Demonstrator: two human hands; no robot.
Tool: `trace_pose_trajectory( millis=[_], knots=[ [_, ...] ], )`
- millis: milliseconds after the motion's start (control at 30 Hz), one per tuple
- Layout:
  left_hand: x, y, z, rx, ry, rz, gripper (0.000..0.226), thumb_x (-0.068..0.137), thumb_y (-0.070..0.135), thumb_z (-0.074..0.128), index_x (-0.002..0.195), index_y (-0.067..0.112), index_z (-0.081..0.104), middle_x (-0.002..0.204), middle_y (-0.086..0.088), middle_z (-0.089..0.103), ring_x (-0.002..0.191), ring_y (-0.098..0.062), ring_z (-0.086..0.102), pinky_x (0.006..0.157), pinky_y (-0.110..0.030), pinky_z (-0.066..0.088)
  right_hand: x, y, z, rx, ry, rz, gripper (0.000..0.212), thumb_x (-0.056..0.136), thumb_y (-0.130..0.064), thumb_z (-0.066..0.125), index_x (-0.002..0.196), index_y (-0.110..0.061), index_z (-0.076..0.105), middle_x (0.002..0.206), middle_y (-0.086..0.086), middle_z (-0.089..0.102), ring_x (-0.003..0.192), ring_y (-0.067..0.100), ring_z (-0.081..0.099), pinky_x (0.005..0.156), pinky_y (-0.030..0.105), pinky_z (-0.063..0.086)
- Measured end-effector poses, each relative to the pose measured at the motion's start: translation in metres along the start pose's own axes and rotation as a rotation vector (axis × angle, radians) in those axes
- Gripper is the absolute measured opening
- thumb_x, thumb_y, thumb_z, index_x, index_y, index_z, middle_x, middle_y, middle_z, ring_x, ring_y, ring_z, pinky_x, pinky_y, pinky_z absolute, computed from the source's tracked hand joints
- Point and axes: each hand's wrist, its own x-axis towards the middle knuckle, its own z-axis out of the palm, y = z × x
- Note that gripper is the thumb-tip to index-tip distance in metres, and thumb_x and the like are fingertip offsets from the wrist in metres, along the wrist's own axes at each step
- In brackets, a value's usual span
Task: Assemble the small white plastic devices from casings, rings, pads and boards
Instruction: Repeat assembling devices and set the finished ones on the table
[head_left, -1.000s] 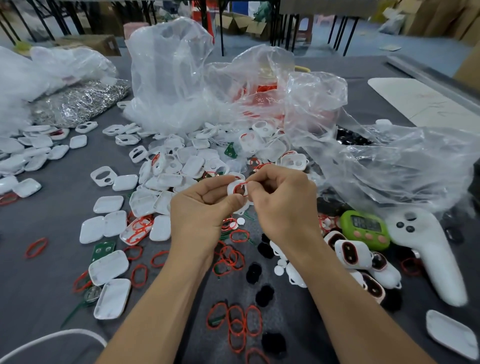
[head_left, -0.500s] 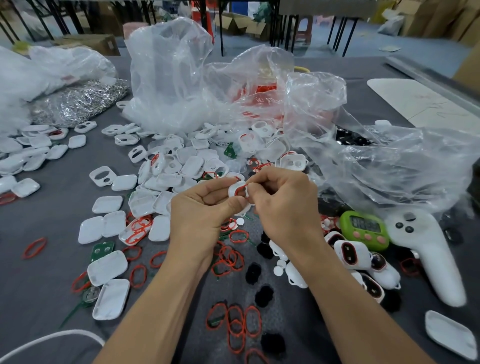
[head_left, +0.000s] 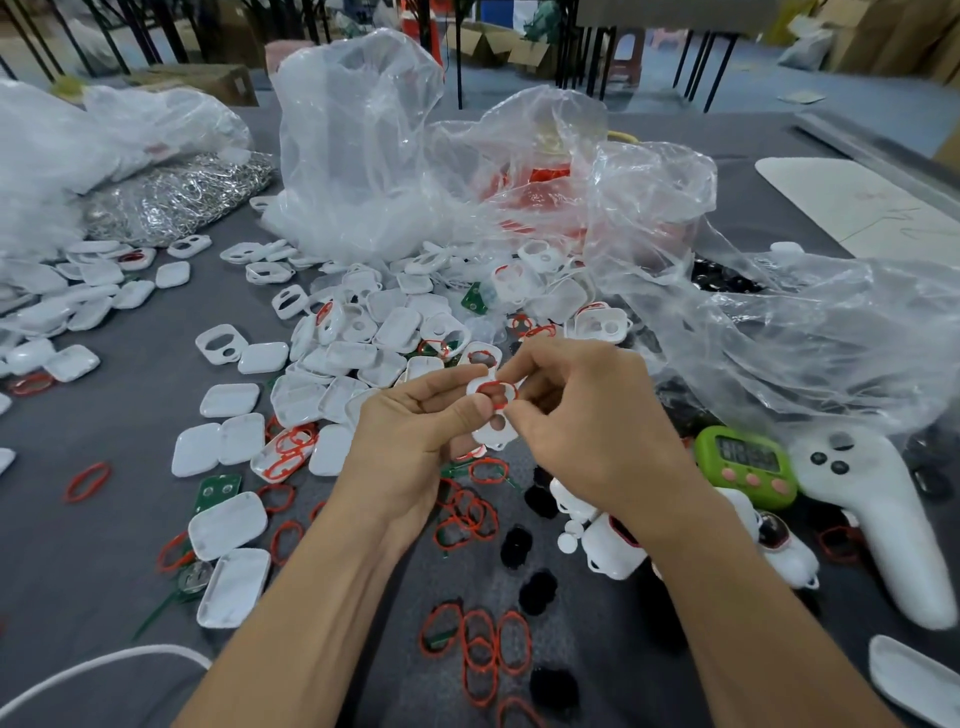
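Pinching ringed casing (head_left: 487, 435): left hand (head_left: 410, 441), right hand (head_left: 587, 431).

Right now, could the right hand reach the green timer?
Probably yes: the green timer lies uncovered just beside the right hand, but that hand must first release the red ring on the white casing.

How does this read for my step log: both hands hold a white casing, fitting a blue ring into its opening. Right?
No: the ring is red, not blue. The head view shows the left hand and right hand holding the white casing, fitting a red ring into its opening.
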Motion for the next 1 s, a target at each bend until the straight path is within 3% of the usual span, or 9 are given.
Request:
trace_pose_trajectory(
  millis=[133, 200, 333, 467, 600, 700, 833, 933, 1000],
  knots=[
    [0.002, 0.001, 0.000, -0.100, -0.069, -0.053, 0.024, 0.062, 0.011, 0.079, 0.084, 0.017, 0.084, 0.087, -0.008, 0.080, 0.071, -0.014, 0.076, 0.063, -0.021, 0.061, 0.001, 0.002, -0.005, 0.235, 0.045, 0.071, 0.020, 0.077, -0.005, 0.083, 0.080, -0.025, 0.084, 0.058, -0.013, 0.069, 0.050, 0.002, 0.058, 0.051, 0.010, 0.041],
    [0.002, 0.000, -0.002, -0.126, -0.098, -0.079, 0.026, 0.061, 0.011, 0.080, 0.086, 0.014, 0.084, 0.089, -0.009, 0.080, 0.072, -0.015, 0.077, 0.061, -0.021, 0.061, 0.002, 0.004, -0.009, 0.360, -0.018, 0.111, 0.017, 0.075, -0.007, 0.086, 0.079, -0.023, 0.084, 0.060, -0.008, 0.072, 0.050, 0.001, 0.056, 0.050, 0.018, 0.042],
    [-0.001, 0.000, -0.007, -0.171, -0.238, -0.174, 0.047, 0.047, 0.016, 0.099, 0.091, 0.010, 0.084, 0.090, -0.011, 0.080, 0.077, -0.016, 0.078, 0.063, -0.023, 0.061, 0.005, 0.012, -0.020, 0.498, -0.137, 0.180, 0.021, 0.062, -0.004, 0.094, 0.074, -0.016, 0.082, 0.067, 0.010, 0.074, 0.060, 0.019, 0.063, 0.062, 0.038, 0.053],
    [-0.003, 0.003, -0.010, -0.132, -0.401, -0.258, 0.057, 0.049, 0.022, 0.103, 0.099, 0.007, 0.082, 0.092, -0.011, 0.079, 0.078, -0.016, 0.077, 0.067, -0.022, 0.061, 0.006, 0.018, -0.023, 0.613, -0.365, 0.167, 0.031, 0.048, -0.002, 0.093, 0.067, -0.016, 0.073, 0.063, 0.004, 0.061, 0.060, 0.013, 0.054, 0.057, 0.025, 0.043],
    [-0.004, 0.002, -0.009, -0.083, -0.442, -0.272, 0.053, 0.049, 0.022, 0.103, 0.096, 0.009, 0.083, 0.092, -0.011, 0.080, 0.078, -0.016, 0.078, 0.064, -0.023, 0.062, 0.005, 0.027, -0.024, 0.695, -0.490, 0.260, 0.052, 0.049, 0.005, 0.091, 0.089, -0.016, 0.064, 0.092, 0.010, 0.069, 0.079, 0.026, 0.070, 0.071, 0.037, 0.057],
    [-0.005, 0.001, -0.008, -0.008, -0.420, -0.246, 0.057, 0.047, 0.024, 0.104, 0.097, 0.009, 0.082, 0.095, -0.014, 0.079, 0.079, -0.018, 0.077, 0.067, -0.026, 0.063, 0.005, 0.030, -0.026, 0.751, -0.569, 0.274, 0.058, 0.059, 0.015, 0.087, 0.107, -0.015, 0.075, 0.099, 0.019, 0.077, 0.087, 0.038, 0.077, 0.079, 0.039, 0.064],
    [-0.004, 0.001, -0.006, 0.117, -0.318, -0.137, 0.041, 0.058, 0.010, 0.095, 0.098, 0.010, 0.083, 0.094, -0.015, 0.079, 0.078, -0.018, 0.076, 0.069, -0.025, 0.061, 0.004, 0.033, -0.020, 0.820, -0.497, 0.234, 0.051, 0.066, 0.020, 0.082, 0.108, -0.010, 0.080, 0.099, 0.018, 0.079, 0.091, 0.027, 0.078, 0.078, 0.030, 0.062],
    [-0.003, 0.002, -0.002, 0.130, -0.273, -0.068, 0.031, 0.070, -0.001, 0.077, 0.098, 0.011, 0.083, 0.096, -0.015, 0.079, 0.082, -0.021, 0.076, 0.070, -0.028, 0.062, 0.005, 0.034, -0.017, 0.843, -0.364, 0.250, 0.047, 0.065, 0.008, 0.084, 0.107, -0.012, 0.080, 0.101, 0.019, 0.078, 0.096, 0.032, 0.076, 0.082, 0.037, 0.062],
    [0.000, 0.004, 0.002, 0.077, -0.235, -0.052, 0.034, 0.067, -0.006, 0.081, 0.096, 0.011, 0.083, 0.097, -0.015, 0.079, 0.078, -0.020, 0.076, 0.069, -0.027, 0.062, 0.006, 0.033, -0.014, 0.838, -0.279, 0.219, 0.042, 0.068, 0.005, 0.084, 0.105, -0.015, 0.081, 0.100, 0.016, 0.079, 0.094, 0.031, 0.077, 0.080, 0.040, 0.062]
  ],
)
